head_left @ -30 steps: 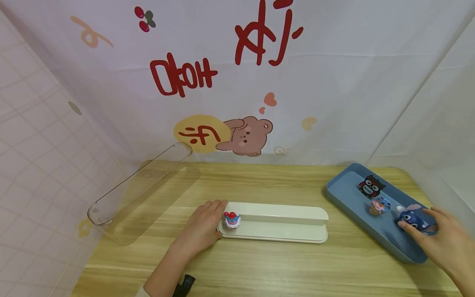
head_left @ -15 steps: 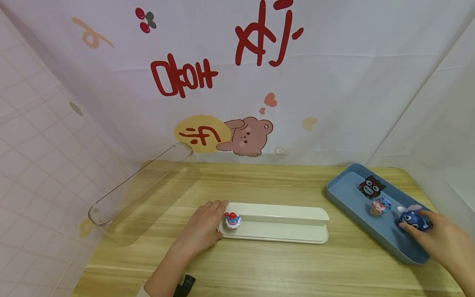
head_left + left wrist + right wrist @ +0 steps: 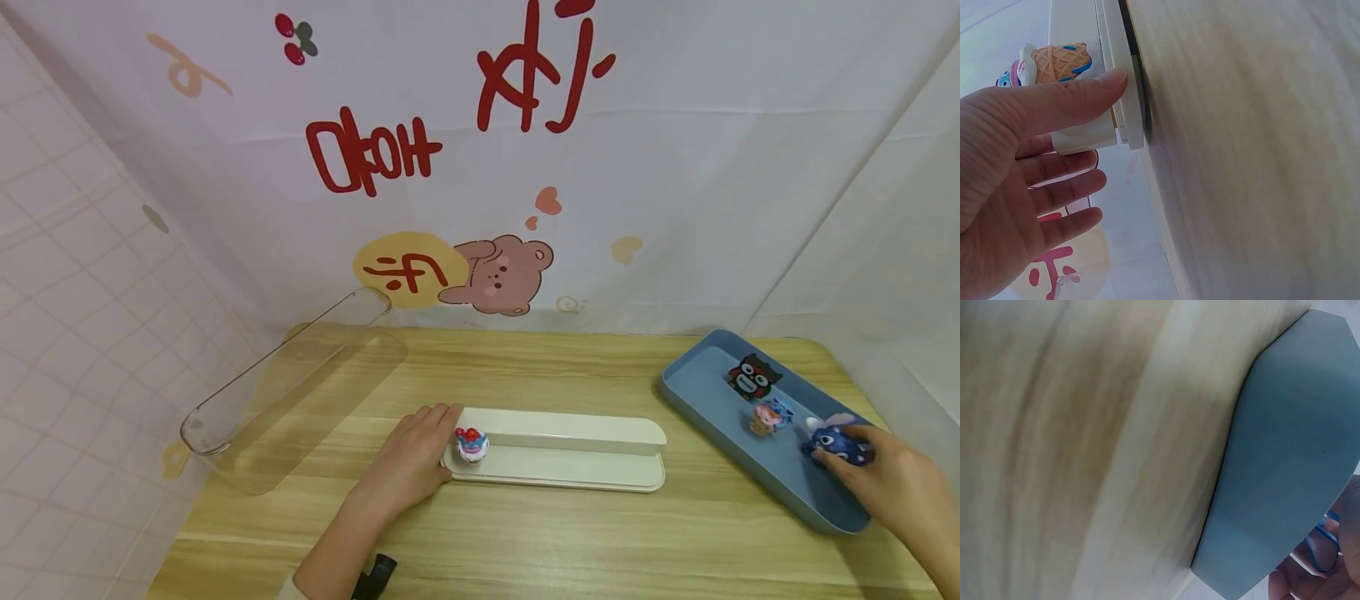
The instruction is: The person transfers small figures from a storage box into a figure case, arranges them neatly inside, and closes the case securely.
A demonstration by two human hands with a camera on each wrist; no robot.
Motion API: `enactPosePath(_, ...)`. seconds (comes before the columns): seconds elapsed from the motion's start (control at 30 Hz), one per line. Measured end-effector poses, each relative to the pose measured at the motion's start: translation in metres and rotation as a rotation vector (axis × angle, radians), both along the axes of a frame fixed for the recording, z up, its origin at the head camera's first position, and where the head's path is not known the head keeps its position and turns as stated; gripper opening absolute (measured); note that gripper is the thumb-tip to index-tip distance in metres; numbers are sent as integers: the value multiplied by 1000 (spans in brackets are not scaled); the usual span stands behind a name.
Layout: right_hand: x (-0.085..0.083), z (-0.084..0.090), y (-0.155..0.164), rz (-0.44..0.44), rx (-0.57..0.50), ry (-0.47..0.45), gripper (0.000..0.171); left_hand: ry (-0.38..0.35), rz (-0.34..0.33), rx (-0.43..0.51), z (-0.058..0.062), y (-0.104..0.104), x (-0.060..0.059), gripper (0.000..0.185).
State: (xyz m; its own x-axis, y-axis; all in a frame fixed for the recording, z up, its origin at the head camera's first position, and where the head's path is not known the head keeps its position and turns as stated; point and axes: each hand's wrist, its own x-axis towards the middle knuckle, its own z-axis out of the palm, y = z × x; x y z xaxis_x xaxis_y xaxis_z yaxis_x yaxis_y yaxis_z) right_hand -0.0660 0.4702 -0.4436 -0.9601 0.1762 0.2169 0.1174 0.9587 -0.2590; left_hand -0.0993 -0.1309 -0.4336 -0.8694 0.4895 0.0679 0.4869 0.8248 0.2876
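Observation:
My left hand [image 3: 416, 458] grips the left end of a cream two-step display stand [image 3: 570, 471]. In the left wrist view its thumb lies along the stand's front edge, the index finger is behind the end, and the other fingers extend past it. On the lower step beside that hand stands an ice-cream-cone figurine [image 3: 472, 446] with a red-and-white top. At the near end of a blue tray [image 3: 750, 462], my right hand [image 3: 892, 475] pinches a dark blue big-eared figurine [image 3: 836, 442] between thumb and fingers. In the right wrist view the tray's wall hides most of the figurine.
A pink-and-blue cone figurine [image 3: 768, 417] and an owl figure [image 3: 753, 377] lie farther back in the tray. At the left, a clear plastic cover [image 3: 300, 392] leans over the table beside the wall. A black object [image 3: 375, 577] lies near the left forearm.
My right hand's fingers have moved slightly left and closed more around the blue figurine, which stays in the tray. The left hand and the stand have kept their places.

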Motion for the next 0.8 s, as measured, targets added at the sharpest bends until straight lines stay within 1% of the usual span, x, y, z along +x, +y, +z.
enactPosePath(0.1,1,0,0,-5,-4,0,52,0,3,-1,0,0,0,90)
enactPosePath(0.2,2,1,0,4,-15,28,49,-6,6,3,0,1,0,89)
enactPosePath(0.37,2,7,-3,26,-36,97,47,-6,8,4,1,1,0,89)
enactPosePath(0.57,4,15,-9,52,-70,220,41,-6,8,6,1,0,0,89)
enactPosePath(0.63,5,16,-11,58,-90,247,41,-7,7,9,1,0,0,89)
enactPosePath(0.8,6,20,-16,34,-106,266,41,-16,2,1,1,0,0,89)
